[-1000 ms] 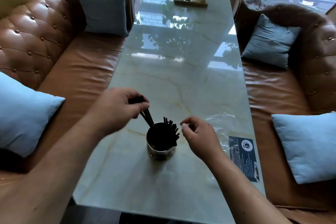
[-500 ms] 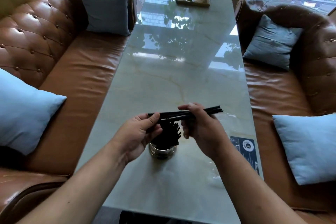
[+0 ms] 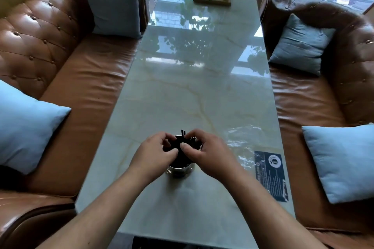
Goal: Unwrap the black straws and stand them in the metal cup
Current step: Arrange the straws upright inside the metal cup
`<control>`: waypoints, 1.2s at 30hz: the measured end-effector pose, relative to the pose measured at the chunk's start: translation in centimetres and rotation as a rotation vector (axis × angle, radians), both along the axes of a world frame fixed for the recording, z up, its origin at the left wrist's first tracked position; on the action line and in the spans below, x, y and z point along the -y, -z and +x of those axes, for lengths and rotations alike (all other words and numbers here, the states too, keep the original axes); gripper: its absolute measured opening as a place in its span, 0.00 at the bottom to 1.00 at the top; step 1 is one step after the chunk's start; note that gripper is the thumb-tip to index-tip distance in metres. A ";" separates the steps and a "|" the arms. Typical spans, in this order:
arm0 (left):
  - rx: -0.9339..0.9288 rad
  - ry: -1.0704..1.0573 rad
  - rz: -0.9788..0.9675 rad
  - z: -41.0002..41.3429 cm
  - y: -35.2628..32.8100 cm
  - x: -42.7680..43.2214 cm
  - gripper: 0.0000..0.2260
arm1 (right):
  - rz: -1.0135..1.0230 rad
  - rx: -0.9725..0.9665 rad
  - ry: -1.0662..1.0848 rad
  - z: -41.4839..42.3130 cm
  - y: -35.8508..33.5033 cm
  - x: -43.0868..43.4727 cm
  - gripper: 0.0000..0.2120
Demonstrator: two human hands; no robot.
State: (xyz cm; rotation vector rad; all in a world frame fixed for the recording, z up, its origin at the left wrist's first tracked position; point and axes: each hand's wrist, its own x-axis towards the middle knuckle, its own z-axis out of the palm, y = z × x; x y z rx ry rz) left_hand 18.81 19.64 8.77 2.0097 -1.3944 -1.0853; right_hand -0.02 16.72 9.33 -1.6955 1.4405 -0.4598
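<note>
Standing close to the near edge of the table [image 3: 192, 91], the metal cup [image 3: 179, 171] is half covered by both hands. The black straws [image 3: 183, 134] in its mouth are grasped by the curled fingers of the left hand [image 3: 153, 153] and of the right hand [image 3: 208, 153]. A clear wrapper [image 3: 240, 139] and a dark card [image 3: 270, 175] are seen near the right edge.

hands [image 3: 153, 153] x2 | metal cup [image 3: 179, 171] x1 | black straws [image 3: 182, 135] several | cushions [image 3: 115, 9] x4 | sofas [image 3: 85, 87] x2 | table [image 3: 192, 87] x1
</note>
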 end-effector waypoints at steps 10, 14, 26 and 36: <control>0.290 0.386 -0.039 -1.7 1.1 0.1 0.18 | 0.162 0.088 0.152 -1.0 3.2 -1.6 0.04; 0.347 0.420 -0.101 -1.5 1.0 0.5 0.14 | 0.150 0.096 0.174 -0.7 3.3 -1.4 0.03; 0.381 0.395 -0.221 0.5 -2.1 1.9 0.08 | 0.049 0.007 0.181 -0.8 2.9 -0.9 0.03; 0.083 0.158 -0.186 4.9 -11.0 3.7 0.03 | -0.004 0.058 0.251 -1.5 1.9 -0.5 0.04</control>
